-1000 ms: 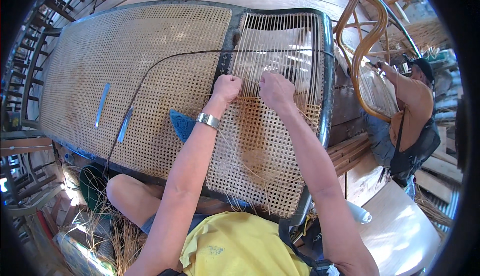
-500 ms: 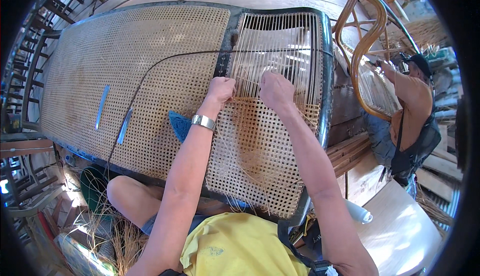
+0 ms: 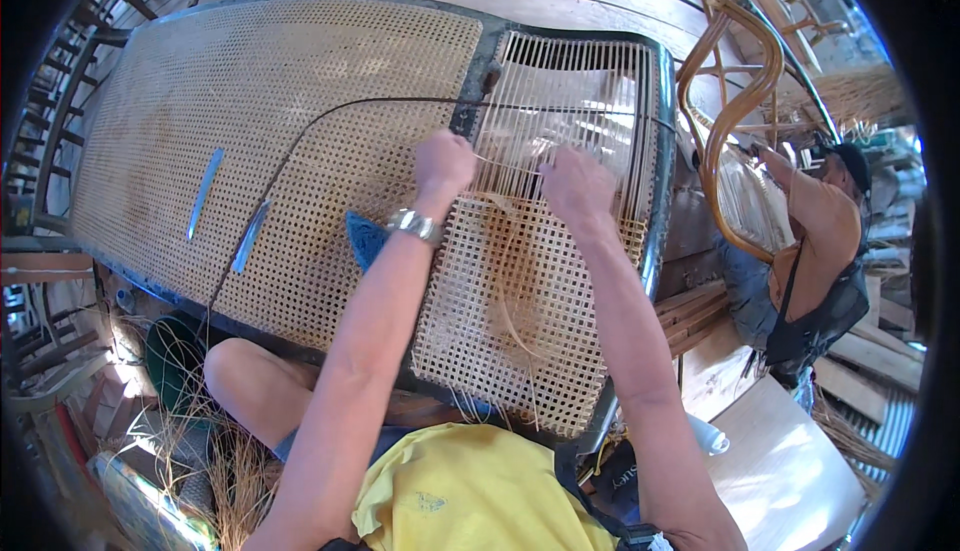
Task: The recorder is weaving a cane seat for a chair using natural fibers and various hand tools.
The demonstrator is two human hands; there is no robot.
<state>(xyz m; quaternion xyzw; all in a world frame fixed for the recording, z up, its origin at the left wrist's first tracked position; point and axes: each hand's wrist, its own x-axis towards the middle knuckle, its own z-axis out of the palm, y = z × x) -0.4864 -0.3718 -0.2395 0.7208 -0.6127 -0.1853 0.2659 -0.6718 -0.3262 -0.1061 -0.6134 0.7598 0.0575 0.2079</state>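
A thin cane strand (image 3: 507,164) runs between my hands, across the long parallel strands (image 3: 570,76) of the smaller panel. My left hand (image 3: 445,161) is closed on one end, over the bar between the two panels. My right hand (image 3: 578,189) is closed on the strand further right; its fingertips are partly hidden. Nearer me lies the open-holed woven cane (image 3: 460,321) of the same panel, stained brown in the middle. A loose curled strand (image 3: 513,318) rests on it. The large panel (image 3: 300,101) to the left is woven throughout.
A blue cloth (image 3: 365,241) lies beside my left wrist. A dark thin rod (image 3: 300,141) arches over both panels, and two blue strips (image 3: 205,194) lie left. Loose cane fibres (image 3: 240,471) are at lower left. Right, a person (image 3: 815,221) works by a curved rattan frame (image 3: 715,131).
My right hand has moved right, and the strand now shows stretched between my hands. My left hand has risen slightly. A loose curled strand has appeared on the weave.
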